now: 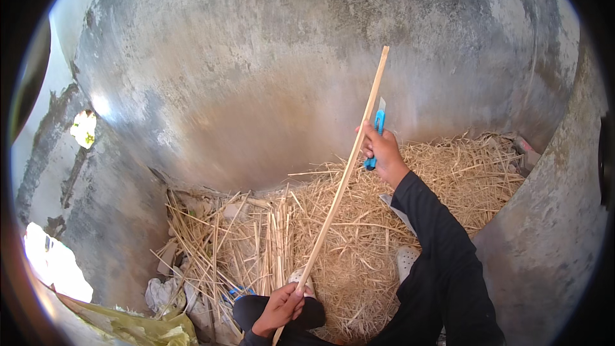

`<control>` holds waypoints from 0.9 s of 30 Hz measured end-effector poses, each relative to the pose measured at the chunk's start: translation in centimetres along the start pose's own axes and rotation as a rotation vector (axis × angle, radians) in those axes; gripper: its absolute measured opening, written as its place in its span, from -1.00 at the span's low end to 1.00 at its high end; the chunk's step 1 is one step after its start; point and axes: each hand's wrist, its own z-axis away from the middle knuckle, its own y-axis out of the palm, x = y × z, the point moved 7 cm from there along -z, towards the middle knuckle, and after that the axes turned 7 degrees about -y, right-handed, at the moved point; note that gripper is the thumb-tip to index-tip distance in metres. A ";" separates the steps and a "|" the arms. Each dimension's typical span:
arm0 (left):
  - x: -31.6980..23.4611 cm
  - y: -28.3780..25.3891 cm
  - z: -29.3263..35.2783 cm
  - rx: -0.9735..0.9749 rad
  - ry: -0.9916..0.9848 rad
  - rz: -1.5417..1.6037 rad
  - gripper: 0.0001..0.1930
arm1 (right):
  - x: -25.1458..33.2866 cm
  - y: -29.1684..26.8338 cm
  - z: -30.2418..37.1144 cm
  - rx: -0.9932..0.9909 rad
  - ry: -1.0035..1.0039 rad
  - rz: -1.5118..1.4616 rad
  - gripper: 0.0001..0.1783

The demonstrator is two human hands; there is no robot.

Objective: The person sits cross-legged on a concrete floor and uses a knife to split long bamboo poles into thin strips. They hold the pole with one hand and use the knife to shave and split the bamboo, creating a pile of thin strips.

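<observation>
A long, flat, pale strip that looks like bamboo (337, 201) slants up and away across the middle of the view. My left hand (282, 308) is closed round its lower part, close to my knee. Farther up, my right hand (382, 151) grips a blue utility knife (380, 122) with its blade out and pointing up. The knife lies just to the right of the strip, and the fingers of that hand are at the strip's edge. Whether the blade touches the strip I cannot tell. The strip's upper end stands free in front of the wall.
Straw-like shavings (461, 176) cover the floor. Several thin strips (277, 243) lie at the left, beside a crumpled whitish bag (161, 295). A grey wall (288, 77) rises ahead. Light-coloured shoes (406, 263) show by my legs. A yellowish sheet (138, 325) lies at lower left.
</observation>
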 end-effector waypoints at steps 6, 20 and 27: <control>-4.5 0.8 -2.4 -0.201 0.151 -0.090 -0.64 | -1.8 2.2 7.9 0.344 -0.551 0.885 -0.36; -7.4 6.1 -0.2 -0.177 0.085 0.015 -0.62 | 2.2 6.4 14.1 0.499 -1.022 1.273 -0.26; -6.5 6.3 1.3 -0.188 0.058 -0.007 -0.64 | 1.2 4.7 11.4 0.361 -0.928 1.271 -0.21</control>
